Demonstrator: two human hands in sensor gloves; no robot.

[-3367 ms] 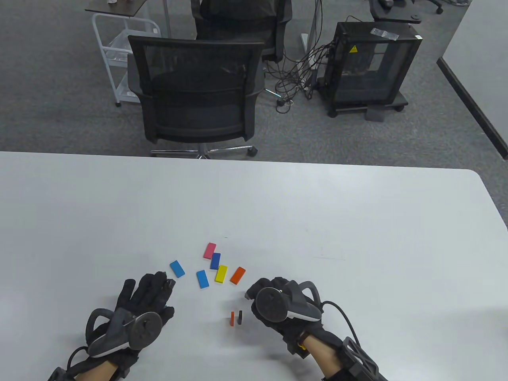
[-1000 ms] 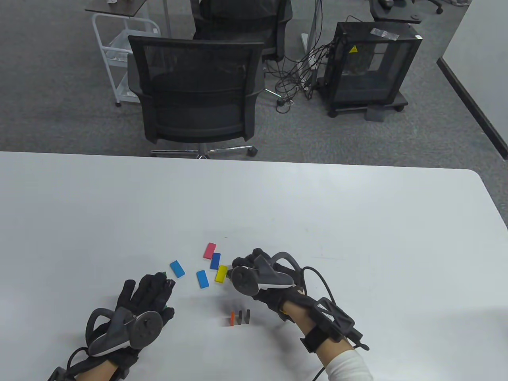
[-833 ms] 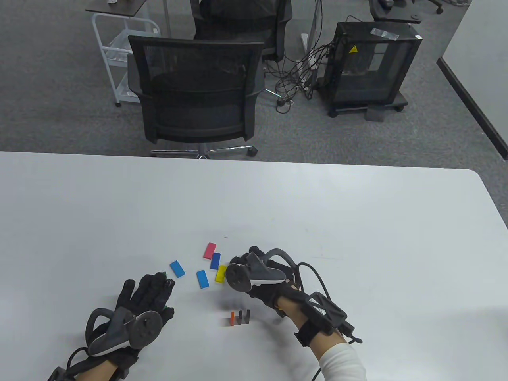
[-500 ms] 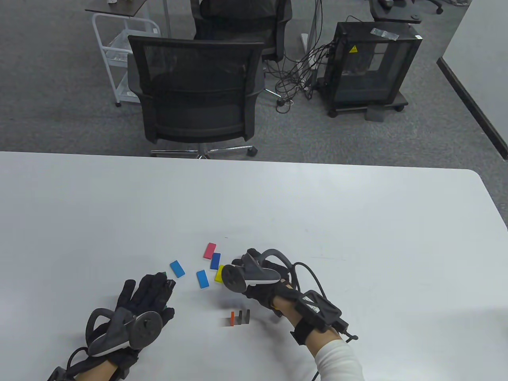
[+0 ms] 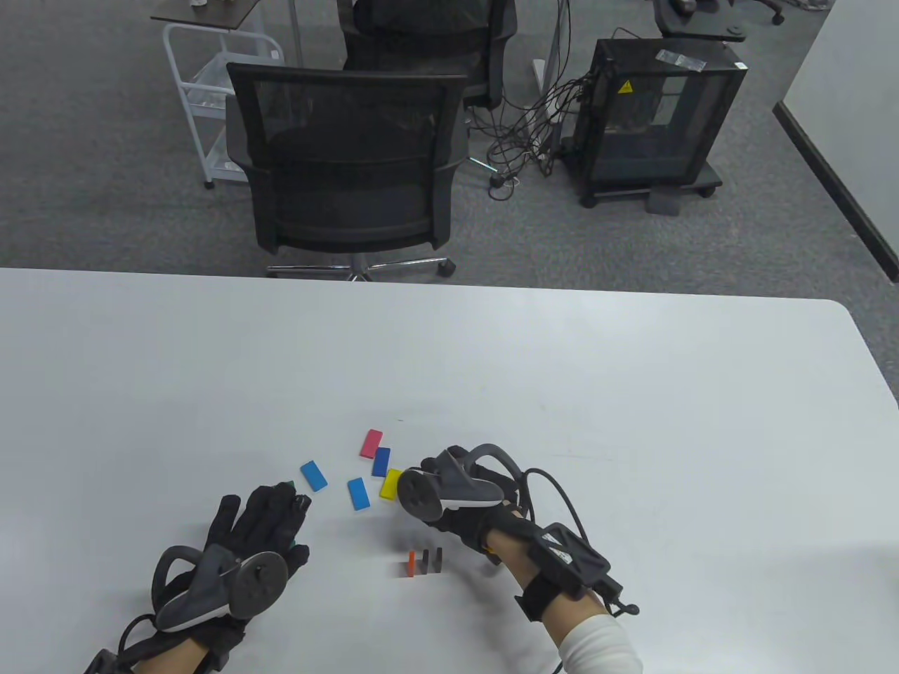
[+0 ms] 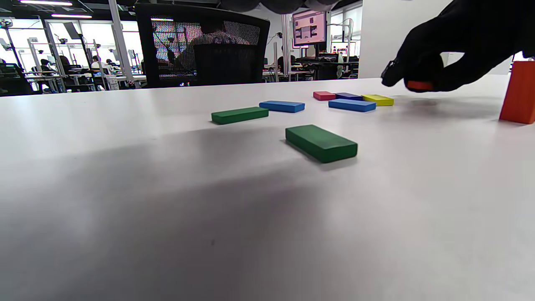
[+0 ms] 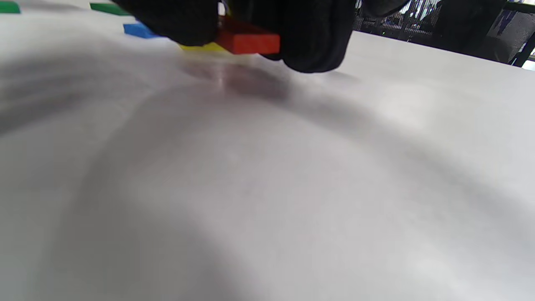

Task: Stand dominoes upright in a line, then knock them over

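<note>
Nearest on the white desk (image 5: 632,393), the left hand (image 5: 263,523) lies flat with fingers straight, two green dominoes (image 6: 321,143) just ahead. Three upright dominoes (image 5: 423,562) stand between the hands. The right hand (image 5: 456,491) pinches an orange domino (image 7: 246,41) just above the desk beside the yellow domino (image 5: 390,484). Flat blue dominoes (image 5: 359,493) and a pink one (image 5: 370,443) lie beyond. A black mesh chair (image 5: 348,154) stands behind the desk.
</note>
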